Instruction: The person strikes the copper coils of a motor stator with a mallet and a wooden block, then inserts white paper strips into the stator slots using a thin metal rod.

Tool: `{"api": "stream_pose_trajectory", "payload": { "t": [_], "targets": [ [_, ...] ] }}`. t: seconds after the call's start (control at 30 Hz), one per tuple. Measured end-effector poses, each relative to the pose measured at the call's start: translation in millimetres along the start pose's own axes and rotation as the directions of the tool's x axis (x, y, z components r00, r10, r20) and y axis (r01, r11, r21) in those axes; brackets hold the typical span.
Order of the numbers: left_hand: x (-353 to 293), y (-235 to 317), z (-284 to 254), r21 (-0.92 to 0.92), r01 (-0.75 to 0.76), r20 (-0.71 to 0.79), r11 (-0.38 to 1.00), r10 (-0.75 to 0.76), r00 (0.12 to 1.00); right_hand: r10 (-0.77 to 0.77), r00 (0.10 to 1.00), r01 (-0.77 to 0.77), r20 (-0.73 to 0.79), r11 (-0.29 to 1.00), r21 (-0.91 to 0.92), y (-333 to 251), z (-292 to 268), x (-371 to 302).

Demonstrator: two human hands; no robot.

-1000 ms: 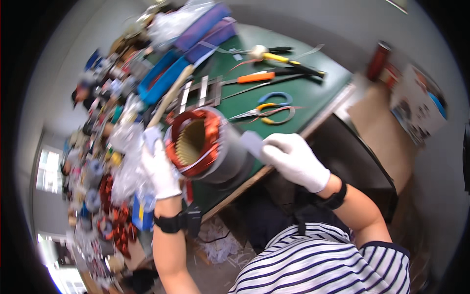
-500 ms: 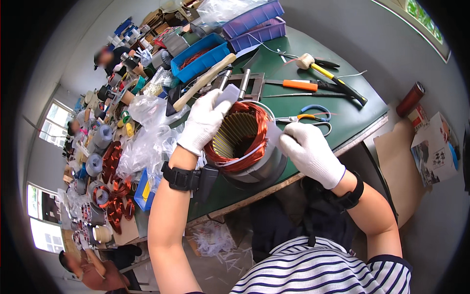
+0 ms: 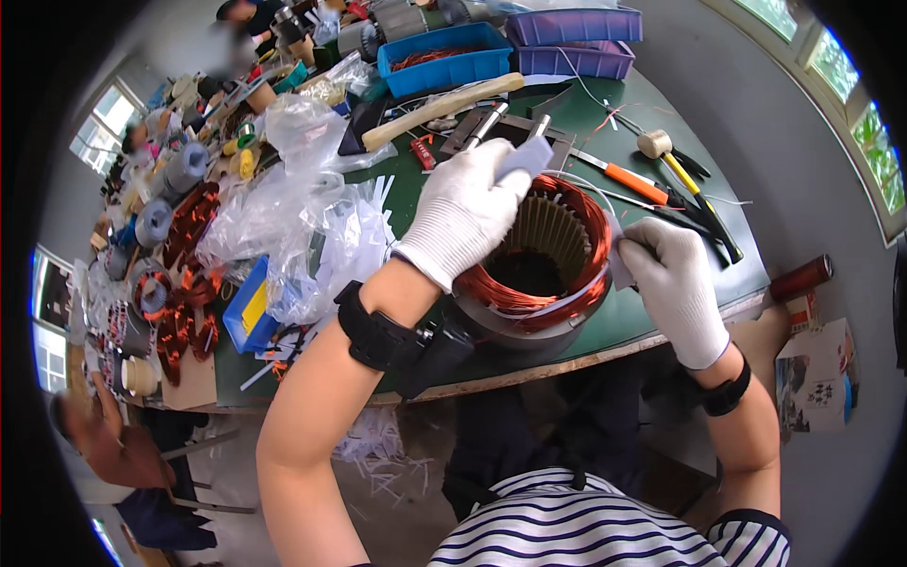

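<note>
A motor stator (image 3: 539, 326) stands upright on the green bench in front of me, a thick ring of copper windings (image 3: 597, 227) around its slotted bore. My left hand (image 3: 468, 215), in a white knit glove, is closed on a pale grey-blue slip (image 3: 529, 159) above the back left of the windings. At the ring's right side my right hand (image 3: 675, 283), also gloved, pinches a whitish translucent slip (image 3: 619, 253). That slip's lower end lies along the outside of the coils. Fingertips of both hands are partly hidden.
A mallet (image 3: 657, 146), an orange-handled tool (image 3: 638, 184) and a wooden stick (image 3: 444, 111) lie beyond the stator. Blue bin (image 3: 444, 66) and purple bins (image 3: 576, 61) stand at the back. Plastic bags (image 3: 302, 208) and copper coils (image 3: 189, 231) crowd the left; other people work there.
My view has turned, so the bench and stator sit farther right in the picture. Both hands still hold their slips, the left over the back rim, the right at the right side.
</note>
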State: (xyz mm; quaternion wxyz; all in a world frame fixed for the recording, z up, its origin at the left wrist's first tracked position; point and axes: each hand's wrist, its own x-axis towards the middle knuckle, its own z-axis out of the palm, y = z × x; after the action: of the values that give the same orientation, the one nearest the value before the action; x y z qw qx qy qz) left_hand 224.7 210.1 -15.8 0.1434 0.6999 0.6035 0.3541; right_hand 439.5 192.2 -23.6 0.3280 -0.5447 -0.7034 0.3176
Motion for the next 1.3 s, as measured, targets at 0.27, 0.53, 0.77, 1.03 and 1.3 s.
{"api": "stream_pose_trajectory", "payload": {
  "t": [0.27,0.53,0.77,1.03,1.3],
  "targets": [
    [-7.9,-4.0,0.8,0.002,0.002,0.036,1.000,-0.002,0.999,-0.089,0.988,0.100,0.123,0.992,-0.082,-6.1,-3.8,5.7],
    [-12.9,-11.7,6.3,-0.008,-0.066,-0.059,0.998,0.066,0.996,-0.064,0.992,0.078,0.106,0.987,-0.137,-16.8,-2.7,9.7],
    [-16.2,-13.0,7.1,0.028,-0.087,-0.109,0.996,0.090,0.990,0.177,0.964,-0.198,0.196,0.976,0.093,-16.4,-3.4,15.5],
    [-19.3,-13.4,9.4,0.060,-0.047,-0.125,0.997,0.054,0.991,-0.111,0.986,0.131,0.125,0.978,-0.164,-5.1,8.5,9.2],
    [-22.4,-15.9,11.3,0.072,-0.085,-0.170,0.994,0.096,0.981,-0.231,0.971,0.237,0.053,0.948,-0.210,1.8,13.0,12.9]
  ]
}}
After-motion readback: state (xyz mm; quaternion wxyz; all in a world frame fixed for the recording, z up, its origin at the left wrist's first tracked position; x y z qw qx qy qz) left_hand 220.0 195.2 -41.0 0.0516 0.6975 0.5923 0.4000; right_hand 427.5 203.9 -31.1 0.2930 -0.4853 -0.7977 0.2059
